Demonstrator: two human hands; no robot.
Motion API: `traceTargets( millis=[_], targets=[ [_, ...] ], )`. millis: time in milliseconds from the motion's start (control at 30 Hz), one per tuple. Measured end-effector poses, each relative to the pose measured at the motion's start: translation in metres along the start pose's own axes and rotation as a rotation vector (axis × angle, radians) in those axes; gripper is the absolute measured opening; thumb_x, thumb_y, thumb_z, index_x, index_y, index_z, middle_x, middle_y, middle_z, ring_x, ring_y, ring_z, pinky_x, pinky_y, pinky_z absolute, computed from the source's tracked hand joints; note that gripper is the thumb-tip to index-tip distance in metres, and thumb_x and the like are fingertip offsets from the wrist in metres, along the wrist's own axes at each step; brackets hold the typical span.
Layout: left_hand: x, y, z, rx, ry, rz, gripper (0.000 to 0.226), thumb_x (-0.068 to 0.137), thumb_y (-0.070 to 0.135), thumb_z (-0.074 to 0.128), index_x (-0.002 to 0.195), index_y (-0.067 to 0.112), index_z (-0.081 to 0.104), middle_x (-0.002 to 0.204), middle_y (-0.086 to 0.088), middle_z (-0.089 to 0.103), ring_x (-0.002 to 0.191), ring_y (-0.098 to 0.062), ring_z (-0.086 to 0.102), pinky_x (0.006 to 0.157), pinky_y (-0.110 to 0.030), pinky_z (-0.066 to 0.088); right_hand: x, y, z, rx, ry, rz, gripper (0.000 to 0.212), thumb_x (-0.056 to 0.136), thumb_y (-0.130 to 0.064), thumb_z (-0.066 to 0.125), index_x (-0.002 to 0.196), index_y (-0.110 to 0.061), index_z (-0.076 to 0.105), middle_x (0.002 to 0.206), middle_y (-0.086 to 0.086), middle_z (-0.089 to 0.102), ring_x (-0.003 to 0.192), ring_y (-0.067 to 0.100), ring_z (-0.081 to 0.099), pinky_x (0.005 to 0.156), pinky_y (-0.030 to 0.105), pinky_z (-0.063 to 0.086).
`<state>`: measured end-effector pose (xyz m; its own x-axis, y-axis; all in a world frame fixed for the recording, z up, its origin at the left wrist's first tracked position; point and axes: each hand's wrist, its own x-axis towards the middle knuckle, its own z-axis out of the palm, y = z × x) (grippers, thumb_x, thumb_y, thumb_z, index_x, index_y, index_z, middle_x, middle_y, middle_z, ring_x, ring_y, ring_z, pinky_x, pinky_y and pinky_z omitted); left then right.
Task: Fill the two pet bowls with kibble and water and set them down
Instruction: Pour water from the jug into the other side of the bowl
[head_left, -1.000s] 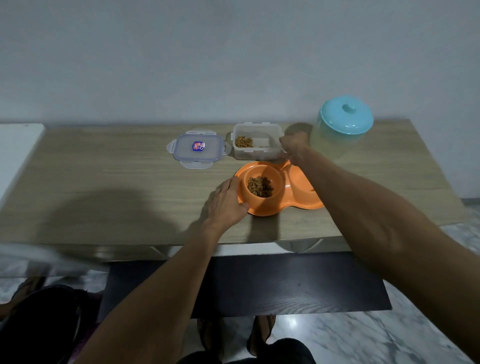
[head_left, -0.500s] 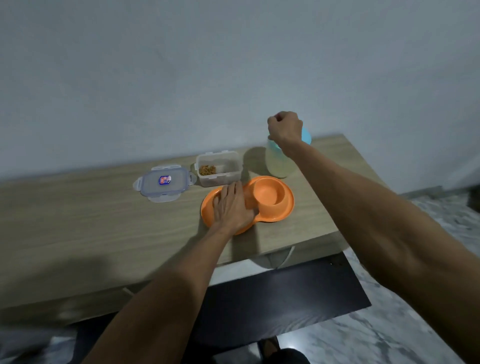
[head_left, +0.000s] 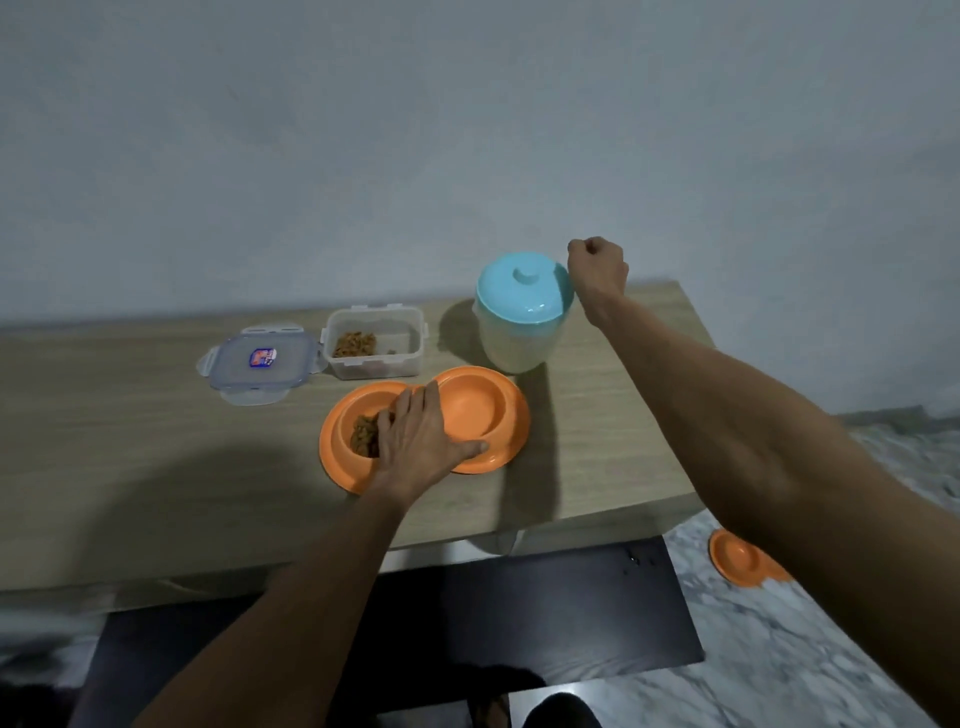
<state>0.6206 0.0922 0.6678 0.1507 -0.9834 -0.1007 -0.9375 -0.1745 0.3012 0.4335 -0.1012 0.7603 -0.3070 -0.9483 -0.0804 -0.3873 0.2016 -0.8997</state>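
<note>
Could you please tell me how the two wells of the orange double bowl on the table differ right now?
The left well holds brown kibble, while the right well looks empty, with no water seen in it. The left hand lies over part of the left well, whereas the right well is mostly uncovered, with only the thumb at its near rim. Both are round, orange and part of the same dish on the wooden table.
</note>
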Motion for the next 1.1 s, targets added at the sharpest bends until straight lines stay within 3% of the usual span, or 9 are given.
traceTargets(
  millis=[100, 267, 367, 467, 767, 967, 1100],
  targets=[
    [0.000, 0.001, 0.003, -0.010, -0.034, -0.010, 0.107, 0.071, 0.070, 0.065, 0.152, 0.014, 0.023, 0.156, -0.006, 0.032, 0.149, -0.026, 0.019, 0.114, -0.053, 0.020, 0.014, 0.014, 0.003, 0.133, -0.089, 0.118, 0.027, 0.091, -0.028, 0.050, 0.093, -0.010, 0.069, 0.092, 0.004, 0.065, 0.088, 0.023, 0.057, 0.078, 0.032, 0.042],
    [0.004, -0.001, 0.004, -0.042, -0.080, -0.036, 0.109, 0.071, 0.071, 0.066, 0.154, 0.016, 0.021, 0.159, -0.002, 0.030, 0.151, -0.024, 0.013, 0.117, -0.054, 0.014, 0.029, 0.035, 0.015, 0.278, -0.222, 0.259, 0.031, 0.091, -0.039, 0.050, 0.073, -0.015, 0.060, 0.074, 0.001, 0.063, 0.071, 0.021, 0.058, 0.059, 0.029, 0.040],
    [0.004, 0.001, 0.005, -0.047, -0.072, -0.038, 0.108, 0.072, 0.070, 0.066, 0.153, 0.016, 0.021, 0.159, -0.002, 0.030, 0.151, -0.023, 0.013, 0.117, -0.054, 0.013, 0.030, 0.043, 0.017, 0.340, -0.225, 0.280, 0.031, 0.089, -0.040, 0.055, 0.070, -0.016, 0.053, 0.069, 0.002, 0.057, 0.067, 0.019, 0.055, 0.059, 0.028, 0.039],
    [0.001, 0.001, 0.006, -0.068, -0.078, -0.047, 0.106, 0.074, 0.068, 0.066, 0.154, 0.016, 0.019, 0.161, -0.002, 0.026, 0.152, -0.023, 0.009, 0.118, -0.055, 0.010, 0.028, 0.044, 0.018, 0.354, -0.158, 0.315, 0.024, 0.081, -0.035, 0.064, 0.070, -0.013, 0.059, 0.070, 0.001, 0.061, 0.062, 0.018, 0.057, 0.058, 0.027, 0.041],
    [-0.005, -0.001, 0.006, -0.103, -0.078, -0.037, 0.104, 0.077, 0.062, 0.067, 0.155, 0.016, 0.017, 0.162, -0.002, 0.022, 0.153, -0.021, 0.004, 0.118, -0.058, 0.004, 0.008, 0.038, 0.017, 0.340, -0.023, 0.269, 0.030, 0.067, -0.011, 0.059, 0.050, -0.014, 0.034, 0.047, -0.004, 0.034, 0.057, 0.019, 0.030, 0.059, 0.036, 0.028],
    [-0.005, -0.001, 0.004, -0.114, -0.078, -0.035, 0.106, 0.075, 0.061, 0.070, 0.155, 0.014, 0.017, 0.161, -0.003, 0.024, 0.153, -0.023, 0.004, 0.118, -0.061, 0.005, -0.010, 0.028, 0.007, 0.276, -0.004, 0.188, 0.035, 0.069, -0.008, 0.057, 0.052, -0.016, 0.027, 0.052, -0.003, 0.027, 0.057, 0.017, 0.022, 0.053, 0.033, 0.022],
    [-0.005, 0.000, 0.003, -0.113, -0.088, -0.046, 0.107, 0.074, 0.060, 0.071, 0.155, 0.014, 0.017, 0.162, -0.003, 0.023, 0.153, -0.022, 0.004, 0.118, -0.061, 0.005, -0.019, 0.026, -0.002, 0.182, 0.000, 0.138, 0.035, 0.071, -0.010, 0.058, 0.050, -0.014, 0.030, 0.048, -0.004, 0.030, 0.055, 0.016, 0.025, 0.054, 0.032, 0.026]
  ],
)
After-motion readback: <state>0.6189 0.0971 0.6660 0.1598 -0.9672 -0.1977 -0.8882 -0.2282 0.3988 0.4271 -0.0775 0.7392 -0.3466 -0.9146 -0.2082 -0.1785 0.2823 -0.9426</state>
